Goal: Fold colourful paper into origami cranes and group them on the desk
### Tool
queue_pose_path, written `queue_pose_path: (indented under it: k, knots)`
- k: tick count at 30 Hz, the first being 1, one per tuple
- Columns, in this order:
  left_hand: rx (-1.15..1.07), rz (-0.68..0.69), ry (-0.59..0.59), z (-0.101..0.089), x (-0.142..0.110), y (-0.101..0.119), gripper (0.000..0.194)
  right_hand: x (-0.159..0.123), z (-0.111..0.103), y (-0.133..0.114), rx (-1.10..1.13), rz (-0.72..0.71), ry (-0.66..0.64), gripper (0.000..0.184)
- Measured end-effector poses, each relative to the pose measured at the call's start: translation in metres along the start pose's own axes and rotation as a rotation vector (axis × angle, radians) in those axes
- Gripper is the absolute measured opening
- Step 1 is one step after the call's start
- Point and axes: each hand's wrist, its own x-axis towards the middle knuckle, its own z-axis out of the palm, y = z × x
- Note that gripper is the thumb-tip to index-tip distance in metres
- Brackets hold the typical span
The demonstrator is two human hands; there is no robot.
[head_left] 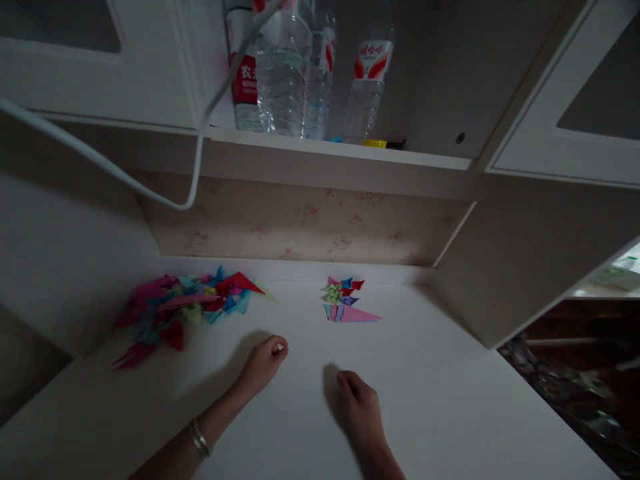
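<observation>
My left hand (pixel 264 363) rests on the white desk (pixel 440 393) with its fingers curled in; nothing shows in them. My right hand (pixel 359 407) lies beside it, fingers bent downward onto the desk, holding nothing visible. A bracelet (pixel 199 438) circles my left wrist. A loose heap of coloured folded paper pieces (pixel 183 310) lies to the far left of my left hand. A smaller cluster of folded pieces (pixel 343 292) sits beyond my right hand, with a pink folded triangle (pixel 350 313) just in front of it.
A shelf (pixel 320 150) above the desk carries several plastic water bottles (pixel 285 67) and a yellow marker (pixel 383 143). A white cable (pixel 150 193) hangs across the upper left. Cabinet walls close in both sides; the desk's right edge drops off to a dark cluttered area (pixel 575 387).
</observation>
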Motion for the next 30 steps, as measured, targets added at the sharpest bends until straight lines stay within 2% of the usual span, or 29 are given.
queue_pose_path:
  k: [5,10,14,19,30]
  knots:
    - [-0.155,-0.109,0.063,-0.036,-0.055,-0.024,0.025,-0.006,0.001,0.006,0.006,-0.016,-0.019,0.05]
    - [-0.211,-0.164,0.101,-0.042,-0.085,-0.041,0.026,-0.007,0.008,0.0,-0.159,-0.043,-0.021,0.041]
    - [-0.212,-0.155,0.099,-0.041,-0.092,-0.046,0.025,-0.011,0.01,-0.005,-0.235,-0.111,-0.005,0.036]
    - [-0.243,-0.153,0.128,-0.042,-0.093,-0.044,0.026,-0.012,0.011,-0.002,-0.275,-0.123,-0.012,0.034]
    - [-0.226,-0.155,0.148,-0.042,-0.097,-0.045,0.026,-0.014,0.012,-0.008,-0.388,-0.18,-0.04,0.038]
